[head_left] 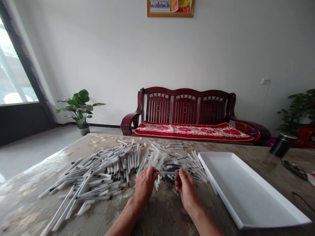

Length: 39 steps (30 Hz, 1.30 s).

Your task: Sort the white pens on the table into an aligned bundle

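My left hand (145,181) and my right hand (186,187) are raised over the table, each pinching one end of a slim pen (168,172) held level between them. Its barrel looks pale and translucent, and its ends are hidden in my fingers. Beneath and behind my hands lie dark, thin pen parts (169,180), too small to make out well. A large heap of white pen barrels (98,164), many with black ends, spreads to the left. More pale barrels (152,160) lie just beyond my left hand.
A shallow white tray (256,186) stands on the table (118,219) at the right. Past it are a black canister (283,145) and a dark cable (295,168). A wooden bench (184,108) and a potted plant (82,106) stand beyond the table.
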{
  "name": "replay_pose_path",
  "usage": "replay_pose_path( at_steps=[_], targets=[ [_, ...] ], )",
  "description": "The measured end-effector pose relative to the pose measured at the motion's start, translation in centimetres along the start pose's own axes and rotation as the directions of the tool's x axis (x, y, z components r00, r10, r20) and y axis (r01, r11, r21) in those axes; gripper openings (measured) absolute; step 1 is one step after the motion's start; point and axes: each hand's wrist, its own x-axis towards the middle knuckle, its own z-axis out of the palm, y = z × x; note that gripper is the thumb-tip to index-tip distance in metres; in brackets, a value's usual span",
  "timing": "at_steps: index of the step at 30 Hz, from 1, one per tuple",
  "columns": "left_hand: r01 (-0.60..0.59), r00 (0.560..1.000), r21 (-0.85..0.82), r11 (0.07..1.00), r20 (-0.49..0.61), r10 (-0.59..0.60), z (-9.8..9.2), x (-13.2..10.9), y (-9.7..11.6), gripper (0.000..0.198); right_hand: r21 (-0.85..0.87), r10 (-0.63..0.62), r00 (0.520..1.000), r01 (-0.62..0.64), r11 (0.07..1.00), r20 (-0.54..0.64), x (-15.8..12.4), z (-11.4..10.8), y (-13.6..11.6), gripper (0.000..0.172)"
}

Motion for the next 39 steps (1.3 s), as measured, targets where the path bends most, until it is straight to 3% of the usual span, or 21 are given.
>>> replay_pose_path(
  at_steps=[4,8,11,14,17,23,27,30,35,39],
  targets=[
    [-0.092,0.995,0.228,0.969,-0.017,0.098,0.0,-0.2,0.0,0.027,0.028,0.035,0.999,-0.034,0.999,-0.015,-0.3,0.3,0.0,0.055],
    [-0.112,0.992,0.311,0.944,-0.018,0.124,0.2,-0.4,0.0,0.035,0.001,0.002,1.0,-0.002,1.0,-0.006,-0.4,0.3,-0.1,0.054],
    [0.014,0.998,0.255,0.967,0.048,-0.027,0.5,-0.3,-0.1,0.039,-0.076,-0.052,0.997,0.056,0.996,0.051,-0.3,0.1,-0.6,0.051],
    [0.218,0.964,0.11,0.97,0.133,-0.231,0.8,-0.1,0.1,0.044,-0.16,-0.069,0.991,0.086,0.983,0.114,-0.1,-0.2,-1.2,0.048],
    [0.33,0.933,0.006,0.944,0.148,-0.327,0.7,0.1,0.3,0.049,-0.208,-0.018,0.988,0.05,0.977,0.156,0.3,-0.6,-1.4,0.05],
    [0.367,0.925,0.005,0.93,0.11,-0.365,0.3,0.1,0.2,0.048,-0.465,0.077,0.991,-0.019,0.885,0.107,1.4,-1.5,-1.4,0.053],
    [0.366,0.927,0.002,0.931,0.089,-0.364,0.2,0.2,0.0,0.048,-0.427,-0.006,0.978,0.097,0.899,0.209,1.5,-1.4,-2.3,0.039],
    [0.36,0.931,-0.002,0.933,0.07,-0.359,0.2,0.2,0.0,0.047,-0.369,-0.012,0.963,0.114,0.922,0.268,1.4,-1.4,-2.9,0.04],
    [0.349,0.93,0.028,0.937,0.114,-0.35,0.3,0.0,0.2,0.046,-0.517,0.074,0.974,0.047,0.855,0.212,1.6,-1.8,-2.2,0.048],
    [0.351,0.929,0.063,0.934,0.101,-0.356,0.4,-0.1,0.2,0.045,-0.573,0.032,0.965,0.129,0.81,0.262,2.0,-2.0,-1.8,0.037]
  ],
)
